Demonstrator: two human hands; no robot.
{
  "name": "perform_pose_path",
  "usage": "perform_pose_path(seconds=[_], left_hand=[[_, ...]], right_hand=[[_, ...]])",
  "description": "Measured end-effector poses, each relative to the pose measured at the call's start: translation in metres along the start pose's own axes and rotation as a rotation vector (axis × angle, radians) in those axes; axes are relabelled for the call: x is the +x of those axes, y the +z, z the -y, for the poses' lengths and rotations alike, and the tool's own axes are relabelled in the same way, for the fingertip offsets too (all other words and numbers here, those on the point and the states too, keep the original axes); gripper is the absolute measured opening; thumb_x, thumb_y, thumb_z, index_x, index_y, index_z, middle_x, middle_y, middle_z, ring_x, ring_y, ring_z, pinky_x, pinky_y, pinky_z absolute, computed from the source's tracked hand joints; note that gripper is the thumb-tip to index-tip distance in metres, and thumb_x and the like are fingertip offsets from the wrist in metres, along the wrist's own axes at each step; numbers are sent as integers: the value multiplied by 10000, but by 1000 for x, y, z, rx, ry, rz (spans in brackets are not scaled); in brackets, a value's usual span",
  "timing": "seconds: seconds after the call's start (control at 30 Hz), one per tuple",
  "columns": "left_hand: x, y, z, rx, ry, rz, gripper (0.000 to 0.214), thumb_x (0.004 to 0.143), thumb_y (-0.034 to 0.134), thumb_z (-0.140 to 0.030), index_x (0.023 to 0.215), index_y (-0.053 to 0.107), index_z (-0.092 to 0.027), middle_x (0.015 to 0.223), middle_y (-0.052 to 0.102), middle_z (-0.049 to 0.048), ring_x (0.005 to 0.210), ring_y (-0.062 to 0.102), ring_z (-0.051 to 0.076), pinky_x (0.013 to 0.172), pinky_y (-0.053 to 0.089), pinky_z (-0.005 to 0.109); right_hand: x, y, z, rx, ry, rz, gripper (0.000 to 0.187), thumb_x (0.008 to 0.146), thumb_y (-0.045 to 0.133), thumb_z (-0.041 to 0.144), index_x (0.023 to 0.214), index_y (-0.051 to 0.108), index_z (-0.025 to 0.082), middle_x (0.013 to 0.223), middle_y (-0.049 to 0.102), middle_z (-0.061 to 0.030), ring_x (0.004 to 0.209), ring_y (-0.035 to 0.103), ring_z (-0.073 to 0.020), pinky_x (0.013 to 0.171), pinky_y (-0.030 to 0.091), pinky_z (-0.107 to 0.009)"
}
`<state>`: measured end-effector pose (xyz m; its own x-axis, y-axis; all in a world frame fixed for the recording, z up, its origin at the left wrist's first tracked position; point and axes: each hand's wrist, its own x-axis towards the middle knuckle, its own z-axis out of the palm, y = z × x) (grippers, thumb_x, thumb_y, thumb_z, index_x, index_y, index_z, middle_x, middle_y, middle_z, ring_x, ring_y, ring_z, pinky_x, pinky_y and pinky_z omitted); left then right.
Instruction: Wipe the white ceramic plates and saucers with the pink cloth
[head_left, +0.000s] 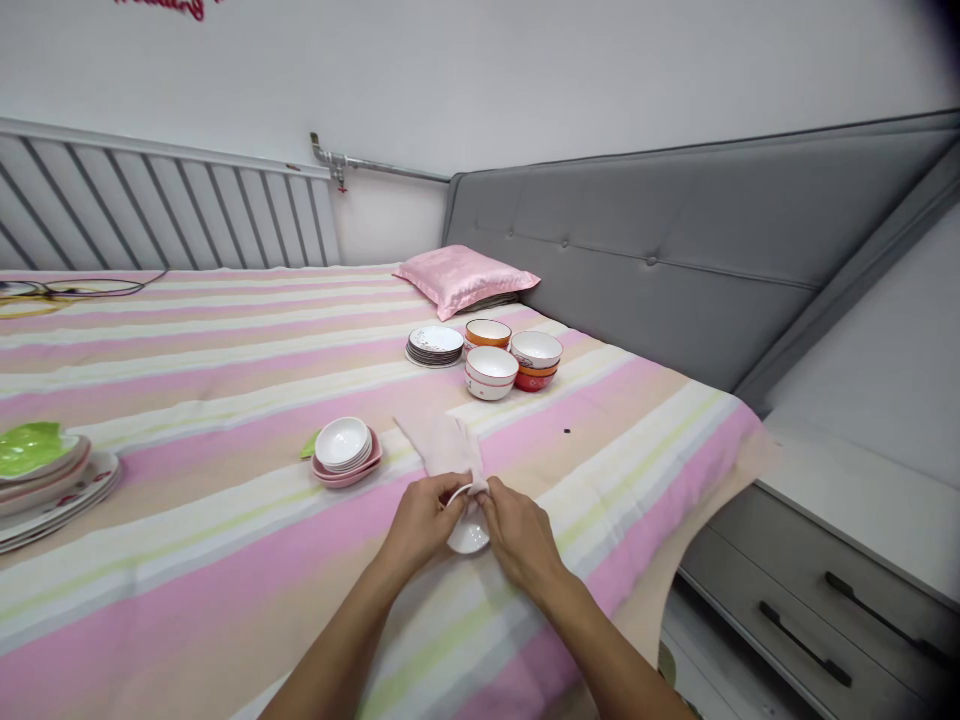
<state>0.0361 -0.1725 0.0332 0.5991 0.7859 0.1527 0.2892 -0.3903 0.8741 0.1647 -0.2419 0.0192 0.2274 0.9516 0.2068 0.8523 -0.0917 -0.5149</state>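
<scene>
A small white bowl [469, 534] is tilted up between my two hands, low over the bed. My left hand [424, 515] is closed, with fingers and thumb gripping the bowl's rim. On the opposite side, my right hand [523, 528] pinches a pale pink cloth [442, 440] against the rim. The rest of this cloth spreads out on the bedspread beyond my fingers. Left of my hands, a stack of small white bowls [342, 441] sits in pink dishes [349, 478], with a bit of green showing at their side.
Stacked bowls [491, 372] and patterned plates [436, 341] stand farther back on the striped bedspread [247, 510]. Larger plates [82, 503] with a green leaf-shaped dish [36, 448] lie far left. A pink pillow [466, 277] rests near the grey headboard [637, 220]. Drawers [810, 590] stand right.
</scene>
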Motion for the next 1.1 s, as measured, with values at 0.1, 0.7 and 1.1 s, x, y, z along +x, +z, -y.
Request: perform_pose_path(seconds=[0.1,0.7,1.1], left_hand=[[1,6,2,-75,-15,-75,325,746,508,-239,1050,603,-175,1018,660,69,886,596,203,721,449,273],[-8,-8,-9,336,-7,103,404,818,367,-217,1176,554,-226,974,679,86,850,597,240,710,387,290],[-6,1,-10,209,4,-16,349,809,413,-263,1130,544,-221,791,676,28,656,596,174,611,399,248]], right_hand=[[4,0,-2,53,140,-78,267,892,278,295,802,514,210,690,617,-16,624,549,-154,524,272,-226],[-1,3,-1,-14,49,-34,238,906,265,265,857,490,208,757,623,-16,660,555,-156,542,271,-230],[6,3,-7,103,234,-83,312,895,261,310,787,534,201,695,626,-33,645,570,-163,537,308,-232]])
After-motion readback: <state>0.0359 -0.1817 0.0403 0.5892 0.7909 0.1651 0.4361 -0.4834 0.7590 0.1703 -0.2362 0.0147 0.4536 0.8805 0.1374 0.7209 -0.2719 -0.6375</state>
